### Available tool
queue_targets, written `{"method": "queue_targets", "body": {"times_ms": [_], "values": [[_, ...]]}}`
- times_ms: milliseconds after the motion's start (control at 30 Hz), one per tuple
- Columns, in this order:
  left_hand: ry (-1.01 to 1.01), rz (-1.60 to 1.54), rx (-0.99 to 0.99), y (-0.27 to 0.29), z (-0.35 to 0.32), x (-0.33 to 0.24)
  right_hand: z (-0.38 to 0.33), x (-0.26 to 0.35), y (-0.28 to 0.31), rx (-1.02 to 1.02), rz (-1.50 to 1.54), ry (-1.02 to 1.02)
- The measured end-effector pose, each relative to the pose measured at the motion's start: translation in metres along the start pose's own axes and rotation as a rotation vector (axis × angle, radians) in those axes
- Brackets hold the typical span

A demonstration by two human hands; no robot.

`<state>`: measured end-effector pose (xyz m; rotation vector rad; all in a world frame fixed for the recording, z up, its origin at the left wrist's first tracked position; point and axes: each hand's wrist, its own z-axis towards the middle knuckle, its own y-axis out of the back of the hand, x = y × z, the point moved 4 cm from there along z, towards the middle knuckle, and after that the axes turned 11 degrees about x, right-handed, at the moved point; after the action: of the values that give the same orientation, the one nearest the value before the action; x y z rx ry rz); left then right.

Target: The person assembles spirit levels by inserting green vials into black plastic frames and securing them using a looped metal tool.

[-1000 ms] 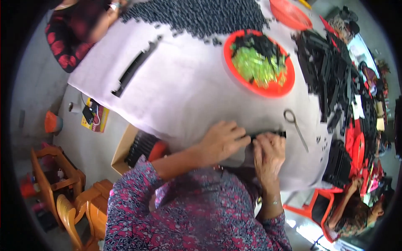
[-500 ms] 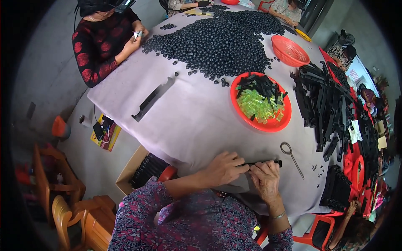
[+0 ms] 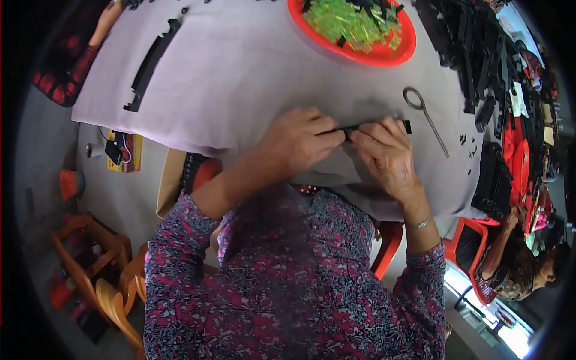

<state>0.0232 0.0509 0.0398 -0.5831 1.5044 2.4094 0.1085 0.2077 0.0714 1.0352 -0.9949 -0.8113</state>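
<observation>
At the far left, a co-worker's black sleeve with red spots point(image 3: 63, 84) reaches to the table edge, and a wooden chair point(image 3: 108, 300) stands on the floor lower down. Next, one long black strip point(image 3: 150, 69) lies slantwise on the pale tablecloth point(image 3: 234, 72), well apart from my hands. Below the table edge sits a cardboard box point(image 3: 170, 183) with dark pieces in it.

My left hand point(image 3: 300, 139) comes in with its fingers curled, the tips at the left end of a small black piece point(image 3: 408, 126); I cannot tell whether they pinch it or only touch it. That piece is just above the cloth near my edge of the table. Beyond it is a red plate point(image 3: 393, 59) with clear green bits point(image 3: 345, 27) and some black ones. My right hand point(image 3: 387, 153) is closed around the piece, whose far end sticks out past my knuckles; a bracelet point(image 3: 423, 221) circles that wrist.

Just to the right lies a metal rod with a loop point(image 3: 434, 129), then a scatter of tiny black bits point(image 3: 468, 144). A heap of black strips point(image 3: 465, 48) covers the upper right, and another co-worker point(image 3: 516, 267) sits lower down.
</observation>
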Motion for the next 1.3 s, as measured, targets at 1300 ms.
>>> {"method": "queue_targets", "body": {"times_ms": [1300], "values": [[0.042, -0.208, 0.071, -0.01, -0.002, 0.002, 0.018, -0.004, 0.01, 0.281, 0.21, 0.115]]}}
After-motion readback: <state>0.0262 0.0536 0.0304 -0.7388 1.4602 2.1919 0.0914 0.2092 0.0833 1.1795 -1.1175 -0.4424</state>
